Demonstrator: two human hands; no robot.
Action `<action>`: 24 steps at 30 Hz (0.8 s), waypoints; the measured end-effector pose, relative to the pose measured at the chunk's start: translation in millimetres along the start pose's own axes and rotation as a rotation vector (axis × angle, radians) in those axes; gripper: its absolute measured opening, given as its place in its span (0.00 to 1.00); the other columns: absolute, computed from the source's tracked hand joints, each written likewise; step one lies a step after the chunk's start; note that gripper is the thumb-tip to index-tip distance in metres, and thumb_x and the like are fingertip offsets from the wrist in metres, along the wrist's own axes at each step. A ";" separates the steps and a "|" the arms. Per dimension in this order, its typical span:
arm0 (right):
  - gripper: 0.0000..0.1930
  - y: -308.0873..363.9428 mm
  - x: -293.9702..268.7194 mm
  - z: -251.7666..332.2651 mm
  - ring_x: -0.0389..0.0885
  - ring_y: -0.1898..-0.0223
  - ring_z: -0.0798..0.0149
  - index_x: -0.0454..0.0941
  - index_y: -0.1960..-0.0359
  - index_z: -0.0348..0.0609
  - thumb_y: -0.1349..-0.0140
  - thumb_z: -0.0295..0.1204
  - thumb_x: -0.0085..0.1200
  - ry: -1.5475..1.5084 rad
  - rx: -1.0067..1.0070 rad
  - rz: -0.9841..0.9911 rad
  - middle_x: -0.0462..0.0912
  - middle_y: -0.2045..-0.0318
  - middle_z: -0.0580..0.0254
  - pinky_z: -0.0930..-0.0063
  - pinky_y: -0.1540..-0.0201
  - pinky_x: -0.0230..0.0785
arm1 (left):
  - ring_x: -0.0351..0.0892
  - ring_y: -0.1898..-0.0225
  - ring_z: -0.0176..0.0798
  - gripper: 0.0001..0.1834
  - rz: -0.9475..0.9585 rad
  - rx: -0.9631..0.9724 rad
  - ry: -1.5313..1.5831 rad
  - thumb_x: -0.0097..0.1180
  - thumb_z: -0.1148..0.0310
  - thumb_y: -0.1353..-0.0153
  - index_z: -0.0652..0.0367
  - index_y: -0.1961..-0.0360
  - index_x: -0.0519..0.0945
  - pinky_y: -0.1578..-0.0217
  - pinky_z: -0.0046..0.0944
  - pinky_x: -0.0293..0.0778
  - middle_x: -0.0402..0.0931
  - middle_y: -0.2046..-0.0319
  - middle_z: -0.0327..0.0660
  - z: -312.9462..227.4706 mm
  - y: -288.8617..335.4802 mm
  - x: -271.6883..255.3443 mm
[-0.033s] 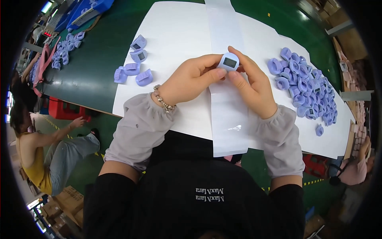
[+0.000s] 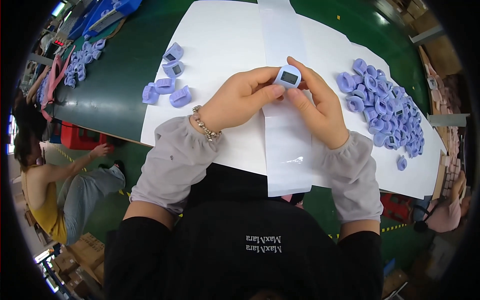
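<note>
Between both hands, over the white sheet, is a small light-purple electronic device (image 2: 287, 76) with a rounded top and a grey display facing up. My left hand (image 2: 240, 96) pinches its left side, thumb at the lower edge and fingers behind. On its right side, my right hand (image 2: 320, 107) has its thumb near the lower corner and its index finger along the upper edge. The other fingers are partly hidden. Several similar purple devices (image 2: 173, 69) lie to the left of my left hand. A large heap of them (image 2: 382, 102) lies to the right.
White sheets (image 2: 225, 45) cover the green table (image 2: 120, 85), with a glossy clear strip (image 2: 287, 150) down the middle. More purple pieces (image 2: 82, 62) and a blue bin (image 2: 112, 17) are at far left. A seated person (image 2: 55, 185) is at the left, beside a red stool (image 2: 82, 136).
My hands and the device in them stay almost still. The seated person's arm at the left has shifted slightly.
</note>
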State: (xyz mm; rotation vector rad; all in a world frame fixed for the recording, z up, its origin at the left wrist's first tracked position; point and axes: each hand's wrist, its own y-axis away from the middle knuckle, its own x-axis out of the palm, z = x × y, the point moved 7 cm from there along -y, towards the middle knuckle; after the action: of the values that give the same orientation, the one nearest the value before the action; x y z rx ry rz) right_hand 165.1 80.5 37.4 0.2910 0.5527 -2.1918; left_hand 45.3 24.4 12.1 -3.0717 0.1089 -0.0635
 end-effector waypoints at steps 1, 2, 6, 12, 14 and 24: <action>0.25 2.1 0.3 -1.7 0.72 0.51 0.67 0.64 0.37 0.40 0.37 0.28 0.50 -0.003 0.011 0.001 0.73 0.47 0.58 0.74 0.46 0.63 | 0.76 0.54 0.34 0.18 0.000 0.000 0.016 0.46 0.71 0.33 0.70 0.45 0.69 0.50 0.33 0.73 0.75 0.53 0.44 2.0 -0.1 2.3; 0.25 2.3 -0.2 -1.7 0.72 0.52 0.67 0.64 0.37 0.40 0.37 0.27 0.50 -0.008 0.007 -0.003 0.73 0.48 0.58 0.74 0.46 0.63 | 0.76 0.54 0.34 0.18 0.003 -0.003 0.018 0.46 0.71 0.33 0.70 0.45 0.69 0.50 0.33 0.73 0.75 0.53 0.44 2.4 -0.7 2.5; 0.25 1.6 0.2 -0.9 0.72 0.52 0.68 0.64 0.37 0.40 0.37 0.27 0.50 0.002 0.018 -0.004 0.73 0.48 0.59 0.74 0.46 0.63 | 0.76 0.57 0.32 0.18 -0.023 -0.014 -0.012 0.48 0.71 0.34 0.68 0.45 0.70 0.53 0.32 0.73 0.77 0.57 0.42 2.0 0.1 0.5; 0.28 2.6 -1.1 -5.8 0.72 0.50 0.64 0.64 0.38 0.38 0.41 0.28 0.55 0.009 0.072 -0.002 0.74 0.48 0.57 0.71 0.45 0.62 | 0.77 0.55 0.34 0.18 -0.051 0.023 0.011 0.46 0.71 0.33 0.69 0.45 0.70 0.53 0.32 0.74 0.76 0.55 0.44 1.2 2.3 2.0; 0.28 -1.6 -7.3 0.2 0.72 0.50 0.60 0.67 0.41 0.39 0.45 0.29 0.58 0.196 -0.031 0.051 0.75 0.50 0.55 0.69 0.46 0.62 | 0.76 0.55 0.33 0.18 -0.067 0.020 -0.015 0.46 0.70 0.33 0.69 0.45 0.70 0.53 0.33 0.74 0.76 0.55 0.43 0.3 2.6 0.4; 0.14 1.9 -7.5 -10.7 0.73 0.51 0.57 0.79 0.63 0.41 0.51 0.31 0.64 0.472 -0.037 0.224 0.79 0.57 0.56 0.65 0.46 0.59 | 0.77 0.59 0.31 0.18 -0.238 0.038 0.076 0.52 0.70 0.36 0.70 0.48 0.71 0.57 0.29 0.73 0.78 0.59 0.43 0.7 0.8 -10.9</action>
State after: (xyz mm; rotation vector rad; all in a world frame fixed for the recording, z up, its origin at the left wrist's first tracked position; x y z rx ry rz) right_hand 171.5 89.7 30.4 0.8225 0.7741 -1.8940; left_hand 34.4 24.5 10.9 -3.0285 -0.2511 -0.1920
